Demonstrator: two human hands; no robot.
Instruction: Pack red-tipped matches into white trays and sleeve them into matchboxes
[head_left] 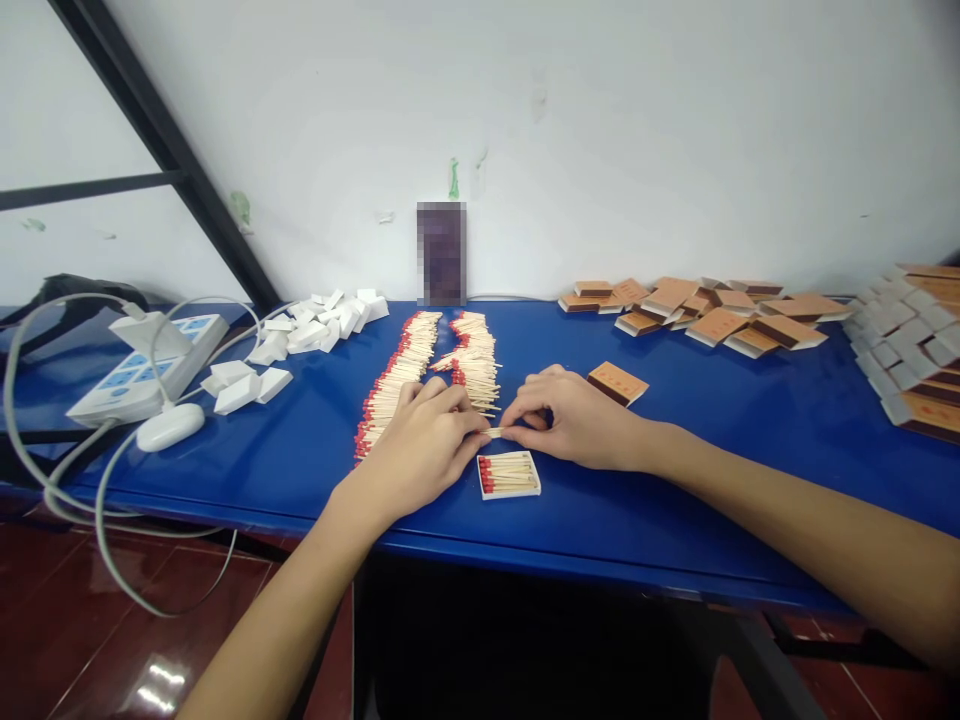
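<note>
matches (395, 375): wooden | matchboxes (669, 296): matt card | tabletop (705, 390): smooth, glossy | floor (82, 625): glossy

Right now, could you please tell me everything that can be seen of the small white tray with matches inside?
The small white tray is shallow, rectangular and open-topped, with thin walls that look like paper card. It lies flat on the blue table, near the front edge, outside any sleeve. Inside lie matches, red heads to the left, pale sticks pointing right. It sits just in front of the left hand and right hand; whether the left thumb touches its corner, I cannot tell.
</note>
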